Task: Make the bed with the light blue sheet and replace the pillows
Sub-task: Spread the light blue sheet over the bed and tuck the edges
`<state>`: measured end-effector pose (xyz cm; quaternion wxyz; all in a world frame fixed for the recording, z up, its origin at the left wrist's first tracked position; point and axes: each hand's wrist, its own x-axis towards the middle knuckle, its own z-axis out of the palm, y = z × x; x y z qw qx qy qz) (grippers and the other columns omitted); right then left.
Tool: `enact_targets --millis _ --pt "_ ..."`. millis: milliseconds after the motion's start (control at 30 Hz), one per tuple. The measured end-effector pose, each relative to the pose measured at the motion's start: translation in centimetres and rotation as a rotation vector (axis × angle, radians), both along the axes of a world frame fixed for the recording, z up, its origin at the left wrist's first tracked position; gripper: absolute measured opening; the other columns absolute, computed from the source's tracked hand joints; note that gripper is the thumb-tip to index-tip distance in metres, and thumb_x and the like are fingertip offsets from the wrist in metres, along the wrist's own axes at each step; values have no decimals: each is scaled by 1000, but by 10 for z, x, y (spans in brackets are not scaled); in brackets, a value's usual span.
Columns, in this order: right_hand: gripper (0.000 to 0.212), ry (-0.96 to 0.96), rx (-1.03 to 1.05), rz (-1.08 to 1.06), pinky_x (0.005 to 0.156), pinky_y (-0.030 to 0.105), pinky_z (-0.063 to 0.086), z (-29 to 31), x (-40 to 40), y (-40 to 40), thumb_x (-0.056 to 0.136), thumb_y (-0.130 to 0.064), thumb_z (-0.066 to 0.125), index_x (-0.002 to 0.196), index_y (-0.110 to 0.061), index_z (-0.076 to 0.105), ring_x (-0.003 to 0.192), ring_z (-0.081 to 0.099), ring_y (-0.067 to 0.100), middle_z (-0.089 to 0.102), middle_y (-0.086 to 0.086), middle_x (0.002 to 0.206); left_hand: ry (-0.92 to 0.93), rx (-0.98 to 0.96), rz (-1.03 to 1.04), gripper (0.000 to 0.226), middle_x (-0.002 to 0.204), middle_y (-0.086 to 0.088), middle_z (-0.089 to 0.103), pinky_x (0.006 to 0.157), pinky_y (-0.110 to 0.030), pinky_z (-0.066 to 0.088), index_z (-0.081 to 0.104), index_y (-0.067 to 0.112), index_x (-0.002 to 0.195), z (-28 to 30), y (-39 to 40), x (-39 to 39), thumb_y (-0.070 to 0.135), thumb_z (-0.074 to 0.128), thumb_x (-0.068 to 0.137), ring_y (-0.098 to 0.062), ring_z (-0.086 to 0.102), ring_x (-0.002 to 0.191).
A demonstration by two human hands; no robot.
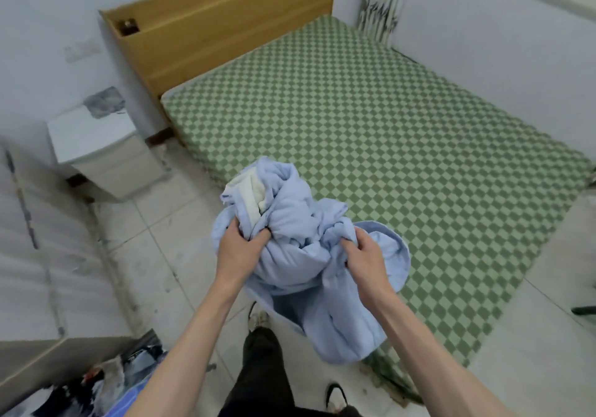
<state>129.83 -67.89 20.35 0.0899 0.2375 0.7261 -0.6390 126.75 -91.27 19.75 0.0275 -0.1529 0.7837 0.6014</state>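
bare mattress [371, 145], nightstand [96, 145] flanking aisle

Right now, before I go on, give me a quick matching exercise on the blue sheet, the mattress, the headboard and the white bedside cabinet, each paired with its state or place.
Things:
1. light blue sheet
2. mattress
3. headboard
4. white bedside cabinet

States or places:
A. against the wall at the far end of the bed
B. bunched up, gripped by the left hand and the right hand
C. on the floor left of the bed
D. bare, green checked cover, no pillows on it

Pairs: 1-B, 2-D, 3-A, 4-C
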Motion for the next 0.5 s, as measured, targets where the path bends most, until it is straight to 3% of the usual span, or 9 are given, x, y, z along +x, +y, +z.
enact_targets --millis 133,267,400,500 --pt "22 -26 39 -82 71 31 50 -25 -77 -3 98 -13 48 90 -15 69 78 60 13 71 8 89 -58 45 -106 46 109 29 72 86 -20 53 62 34 128 -29 9 -89 32 77 85 9 66 102" --pt "21 -35 49 -166 74 30 51 -40 -159 -22 101 -17 48 95 -15 69 81 62 13 71 9 95 -101 75 -191 41 103 31 72 83 -17 53 63 30 125 -50 -6 -186 29 78 87 14 65 96" --pt "25 22 79 -309 70 23 47 -23 -240 -22 103 -22 49 91 -33 68 73 62 -1 69 -16 83 -82 106 -260 38 110 20 74 87 -20 54 64 31 123 -37 -14 -307 26 77 88 7 67 102" --pt "24 60 121 -408 72 27 48 -3 -287 -5 103 -22 49 92 -32 67 72 59 -1 67 -10 86 -54 141 -331 31 108 25 73 78 -10 53 63 40 115 -17 0 -391 25 75 90 9 67 101"
